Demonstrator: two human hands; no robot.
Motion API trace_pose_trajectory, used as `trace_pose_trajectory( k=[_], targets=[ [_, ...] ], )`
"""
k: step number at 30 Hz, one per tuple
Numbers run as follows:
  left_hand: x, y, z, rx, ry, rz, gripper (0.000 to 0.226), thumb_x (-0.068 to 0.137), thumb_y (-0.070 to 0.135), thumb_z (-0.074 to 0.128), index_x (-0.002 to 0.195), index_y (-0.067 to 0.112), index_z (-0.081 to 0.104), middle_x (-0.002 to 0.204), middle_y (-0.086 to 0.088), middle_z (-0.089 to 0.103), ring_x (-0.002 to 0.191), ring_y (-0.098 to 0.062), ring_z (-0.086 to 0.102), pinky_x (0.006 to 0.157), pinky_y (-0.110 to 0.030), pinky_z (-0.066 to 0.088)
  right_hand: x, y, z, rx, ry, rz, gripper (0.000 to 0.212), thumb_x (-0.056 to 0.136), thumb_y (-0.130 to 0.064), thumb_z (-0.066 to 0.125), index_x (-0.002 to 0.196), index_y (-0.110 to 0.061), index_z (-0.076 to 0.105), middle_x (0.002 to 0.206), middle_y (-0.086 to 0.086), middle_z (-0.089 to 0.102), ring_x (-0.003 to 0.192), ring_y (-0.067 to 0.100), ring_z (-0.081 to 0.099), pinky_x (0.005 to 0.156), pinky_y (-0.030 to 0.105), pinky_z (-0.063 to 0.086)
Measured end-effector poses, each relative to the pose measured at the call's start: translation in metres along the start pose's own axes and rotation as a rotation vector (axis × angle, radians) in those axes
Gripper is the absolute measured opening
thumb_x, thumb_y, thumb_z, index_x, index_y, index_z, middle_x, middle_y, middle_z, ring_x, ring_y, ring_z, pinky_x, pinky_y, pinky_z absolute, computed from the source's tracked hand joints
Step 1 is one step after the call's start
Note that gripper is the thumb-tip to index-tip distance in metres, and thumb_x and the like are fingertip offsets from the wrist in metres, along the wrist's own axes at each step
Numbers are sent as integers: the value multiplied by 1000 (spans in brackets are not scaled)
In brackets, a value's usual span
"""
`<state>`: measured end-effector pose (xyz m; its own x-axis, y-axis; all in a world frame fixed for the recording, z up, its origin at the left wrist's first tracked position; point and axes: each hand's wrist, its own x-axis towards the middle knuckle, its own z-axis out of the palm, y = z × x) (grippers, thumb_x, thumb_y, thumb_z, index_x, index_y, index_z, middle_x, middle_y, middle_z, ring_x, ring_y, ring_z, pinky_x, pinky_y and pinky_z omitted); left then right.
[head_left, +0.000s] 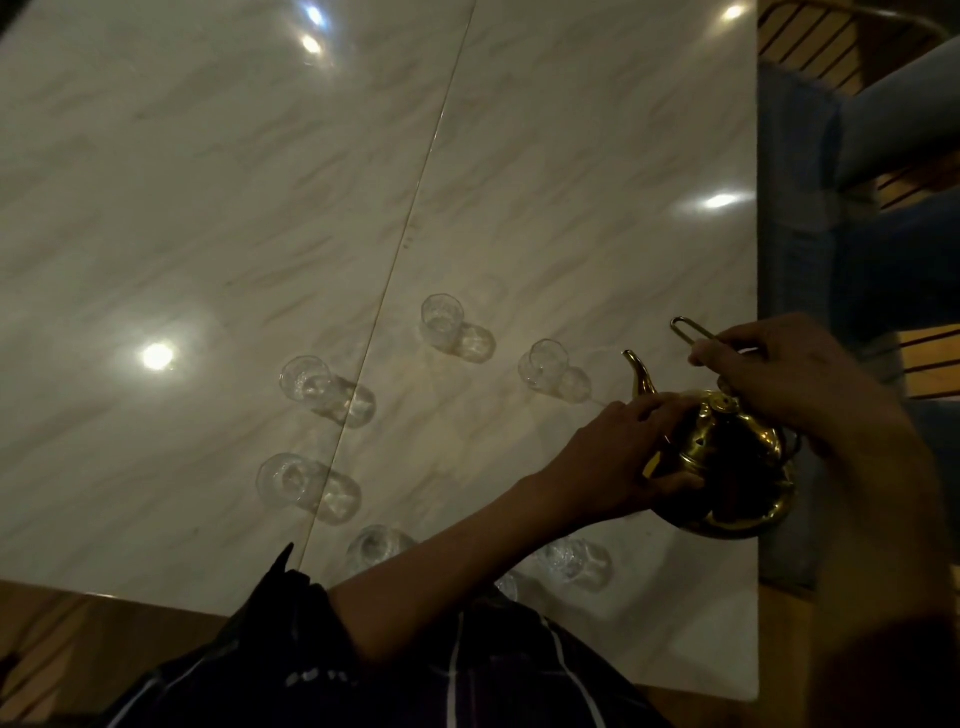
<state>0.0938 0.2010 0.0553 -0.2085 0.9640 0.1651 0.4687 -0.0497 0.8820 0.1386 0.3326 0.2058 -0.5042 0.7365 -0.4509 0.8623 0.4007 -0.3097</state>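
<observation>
Left hand (618, 457) gripped the teapot (727, 467) body; right hand (789, 379) pinched its wire handle (681, 330), spout (643, 376) pointing far-left toward the nearest glass (545, 366).

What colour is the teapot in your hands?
The teapot is shiny gold, seen best in the head view.

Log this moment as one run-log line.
left hand grips teapot body | right hand grips its wire handle | spout faces glasses | glasses upright on marble table
</observation>
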Motion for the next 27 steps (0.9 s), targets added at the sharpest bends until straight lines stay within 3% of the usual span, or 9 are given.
trace_pose_trajectory(
  k=[8, 20, 27],
  targets=[
    [0, -2, 2, 2, -10, -19, 78, 90, 45, 72, 154, 20, 36, 151, -7, 46, 125, -26, 55, 94, -45, 55, -2, -2, -1, 20, 10, -18, 29, 92, -37, 59, 108, -17, 72, 75, -9, 58, 75, 4, 57, 81, 38, 50],
    [0, 1, 2, -2, -11, -17, 78, 91, 45, 72, 155, 18, 36, 152, -7, 45, 125, -27, 55, 94, -42, 54, -2, -1, -2, 26, 0, 0, 29, 92, -37, 59, 109, -17, 72, 76, -8, 58, 75, 5, 57, 81, 40, 50],
    [1, 1, 1, -1, -11, -7, 77, 91, 43, 73, 154, 17, 37, 151, -8, 47, 122, -27, 57, 93, -43, 55, 0, 1, -1, 9, -1, 10, 35, 92, -40, 58, 114, -17, 70, 75, -8, 58, 77, 9, 57, 90, 46, 50]
  ],
)
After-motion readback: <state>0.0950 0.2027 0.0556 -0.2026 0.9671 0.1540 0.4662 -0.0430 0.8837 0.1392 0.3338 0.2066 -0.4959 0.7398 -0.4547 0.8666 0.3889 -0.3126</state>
